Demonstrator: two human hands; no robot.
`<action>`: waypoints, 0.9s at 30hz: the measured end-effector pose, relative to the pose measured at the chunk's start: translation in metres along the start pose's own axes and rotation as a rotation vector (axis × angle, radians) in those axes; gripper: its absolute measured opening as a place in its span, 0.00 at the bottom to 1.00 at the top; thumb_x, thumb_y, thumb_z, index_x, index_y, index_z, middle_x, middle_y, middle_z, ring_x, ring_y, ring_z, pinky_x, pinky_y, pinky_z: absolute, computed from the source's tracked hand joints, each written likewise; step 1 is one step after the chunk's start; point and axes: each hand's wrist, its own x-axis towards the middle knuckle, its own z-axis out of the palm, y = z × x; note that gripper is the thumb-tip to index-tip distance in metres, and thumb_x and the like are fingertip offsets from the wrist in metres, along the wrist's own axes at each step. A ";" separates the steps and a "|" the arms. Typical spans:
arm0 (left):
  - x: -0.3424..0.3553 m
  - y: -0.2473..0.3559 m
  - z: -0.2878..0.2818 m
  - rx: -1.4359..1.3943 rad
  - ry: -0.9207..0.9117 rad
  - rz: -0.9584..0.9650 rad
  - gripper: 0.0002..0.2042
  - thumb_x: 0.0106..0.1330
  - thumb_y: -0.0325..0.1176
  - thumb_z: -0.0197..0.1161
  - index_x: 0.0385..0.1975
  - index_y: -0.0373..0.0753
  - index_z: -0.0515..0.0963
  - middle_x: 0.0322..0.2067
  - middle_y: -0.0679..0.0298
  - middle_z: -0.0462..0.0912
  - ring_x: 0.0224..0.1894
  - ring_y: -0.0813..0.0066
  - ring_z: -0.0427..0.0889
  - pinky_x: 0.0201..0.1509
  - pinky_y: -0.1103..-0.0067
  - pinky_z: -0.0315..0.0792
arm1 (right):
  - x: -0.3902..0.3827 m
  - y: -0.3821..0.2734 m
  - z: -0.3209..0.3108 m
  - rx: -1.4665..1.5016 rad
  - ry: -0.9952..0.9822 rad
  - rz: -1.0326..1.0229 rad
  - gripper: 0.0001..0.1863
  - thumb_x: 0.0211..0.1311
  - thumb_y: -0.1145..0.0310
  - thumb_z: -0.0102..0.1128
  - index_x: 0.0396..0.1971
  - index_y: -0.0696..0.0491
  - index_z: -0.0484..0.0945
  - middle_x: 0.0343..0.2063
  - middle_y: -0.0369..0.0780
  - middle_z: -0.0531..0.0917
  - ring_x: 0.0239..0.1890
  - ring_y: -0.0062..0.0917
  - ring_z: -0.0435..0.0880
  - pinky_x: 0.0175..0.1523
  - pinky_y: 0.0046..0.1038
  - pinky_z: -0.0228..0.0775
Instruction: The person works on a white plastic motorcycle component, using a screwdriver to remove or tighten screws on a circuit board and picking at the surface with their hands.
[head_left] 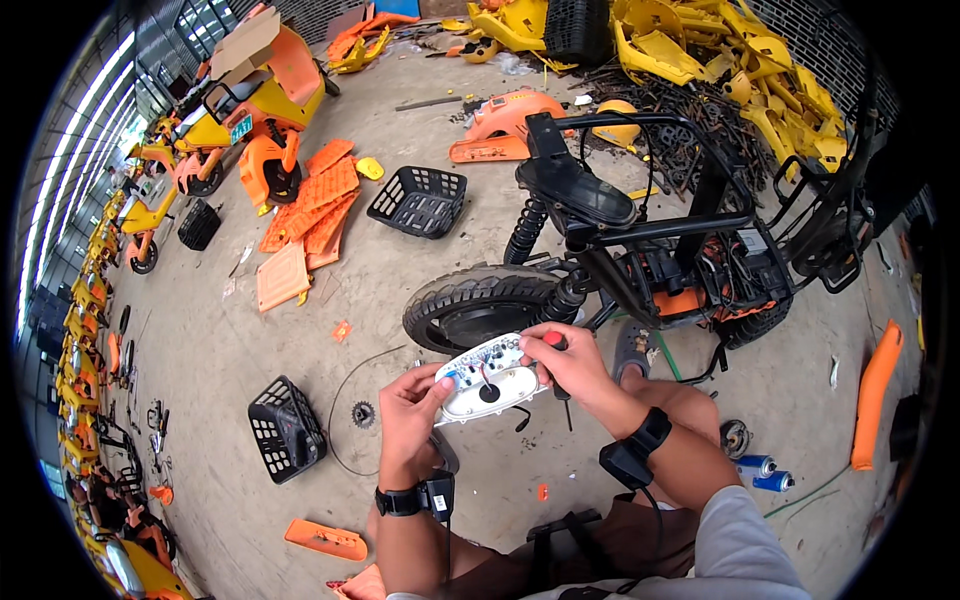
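Note:
Between my hands is a white oval plastic housing [515,388], with its inside facing up. A circuit board [485,362] with small parts sits tilted along its far side, and thin wires run to a black round grommet in the middle. My left hand [408,408] grips the left end, thumb on the board near a blue connector. My right hand [572,366] is closed at the right end, fingertips at the board's edge. Tucked in that same hand is a screwdriver [555,341] with a red and black handle, its shaft pointing down. A black cable plug [523,419] hangs below the housing.
A stripped scooter frame [600,235] with its rear wheel [480,305] stands just ahead. Black baskets [418,203], a small sprocket [363,414], orange panels [310,210] and blue spray cans [770,482] lie around. Yellow scrap parts [700,50] are heaped at the far right.

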 end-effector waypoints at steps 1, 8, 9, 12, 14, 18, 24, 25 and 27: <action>0.001 0.000 0.000 -0.011 0.007 -0.006 0.11 0.63 0.22 0.66 0.44 0.26 0.80 0.35 0.57 0.87 0.35 0.80 0.83 0.41 0.83 0.76 | 0.000 0.000 0.001 0.009 0.004 -0.002 0.11 0.62 0.68 0.65 0.39 0.61 0.82 0.23 0.36 0.83 0.16 0.10 0.72 0.19 0.16 0.60; 0.000 0.002 -0.003 -0.020 0.001 -0.010 0.11 0.64 0.23 0.66 0.45 0.26 0.80 0.35 0.57 0.87 0.35 0.80 0.83 0.41 0.83 0.76 | 0.000 0.002 0.001 0.025 -0.036 -0.004 0.11 0.62 0.68 0.65 0.38 0.60 0.82 0.23 0.35 0.83 0.16 0.10 0.72 0.19 0.16 0.60; 0.001 0.001 -0.003 -0.017 -0.004 -0.009 0.11 0.64 0.23 0.66 0.45 0.26 0.80 0.36 0.57 0.87 0.35 0.79 0.83 0.42 0.83 0.76 | 0.000 0.002 0.001 0.022 -0.035 -0.004 0.11 0.62 0.68 0.65 0.38 0.60 0.82 0.23 0.35 0.83 0.16 0.10 0.72 0.19 0.16 0.60; 0.002 -0.001 -0.004 -0.006 -0.027 0.002 0.13 0.64 0.25 0.66 0.46 0.27 0.80 0.37 0.57 0.87 0.37 0.79 0.83 0.44 0.83 0.76 | 0.000 0.001 0.000 0.007 -0.033 -0.008 0.10 0.63 0.68 0.65 0.38 0.60 0.82 0.23 0.35 0.83 0.16 0.10 0.72 0.19 0.17 0.60; 0.002 -0.002 -0.006 -0.003 -0.038 0.006 0.14 0.64 0.26 0.67 0.47 0.26 0.79 0.38 0.57 0.87 0.38 0.79 0.83 0.45 0.83 0.75 | 0.000 0.001 0.000 -0.003 -0.034 -0.013 0.10 0.62 0.68 0.65 0.38 0.60 0.82 0.23 0.35 0.83 0.16 0.10 0.72 0.19 0.16 0.60; 0.004 -0.002 -0.003 -0.007 -0.036 -0.002 0.14 0.64 0.26 0.66 0.48 0.26 0.79 0.39 0.56 0.87 0.38 0.79 0.83 0.45 0.83 0.75 | 0.000 0.003 0.000 -0.034 -0.024 -0.063 0.10 0.62 0.68 0.65 0.37 0.60 0.83 0.23 0.34 0.82 0.18 0.10 0.73 0.21 0.16 0.62; 0.005 -0.002 0.002 -0.022 0.004 0.002 0.14 0.65 0.25 0.65 0.48 0.26 0.79 0.38 0.57 0.87 0.37 0.80 0.83 0.44 0.83 0.75 | -0.002 0.002 -0.001 -0.129 0.004 -0.109 0.10 0.62 0.67 0.65 0.35 0.59 0.83 0.21 0.32 0.80 0.19 0.10 0.72 0.23 0.17 0.64; 0.005 -0.001 0.002 -0.032 0.011 0.004 0.13 0.65 0.25 0.65 0.48 0.26 0.79 0.37 0.57 0.87 0.37 0.80 0.83 0.43 0.83 0.75 | -0.002 0.000 -0.001 -0.128 0.005 -0.099 0.10 0.62 0.67 0.66 0.35 0.59 0.83 0.21 0.32 0.80 0.19 0.10 0.72 0.23 0.17 0.64; 0.004 0.001 0.005 -0.035 0.031 0.007 0.13 0.65 0.25 0.65 0.46 0.27 0.79 0.36 0.58 0.87 0.36 0.81 0.82 0.42 0.84 0.74 | -0.004 -0.002 -0.001 -0.144 0.004 -0.093 0.10 0.62 0.67 0.66 0.35 0.59 0.83 0.21 0.32 0.80 0.19 0.10 0.72 0.23 0.17 0.64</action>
